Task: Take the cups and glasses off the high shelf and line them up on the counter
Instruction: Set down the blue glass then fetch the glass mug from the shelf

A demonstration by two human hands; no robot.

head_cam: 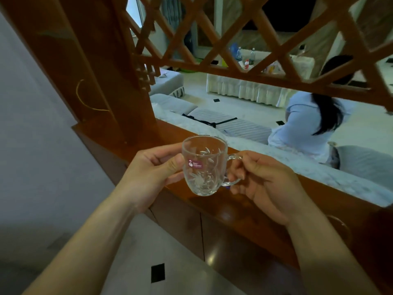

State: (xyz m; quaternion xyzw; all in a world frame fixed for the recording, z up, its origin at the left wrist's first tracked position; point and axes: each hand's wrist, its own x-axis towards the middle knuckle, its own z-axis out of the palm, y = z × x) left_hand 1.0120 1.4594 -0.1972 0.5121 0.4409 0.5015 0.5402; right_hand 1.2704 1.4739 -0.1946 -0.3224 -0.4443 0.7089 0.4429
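Note:
A clear glass cup point(203, 165) with etched leaves, a pink sticker and a side handle is held upright just above the glossy wooden counter point(244, 207). My left hand point(153, 171) grips its body from the left, thumb by the sticker. My right hand point(263, 184) pinches the handle on the right. I see no other cups or glasses, and the high shelf is out of view.
A wooden lattice screen point(234, 39) rises above the counter, with a wooden post point(102, 71) at its left end. Cabinet doors point(191, 222) sit below the counter. Beyond it a person in a pale shirt point(304, 128) sits on a sofa.

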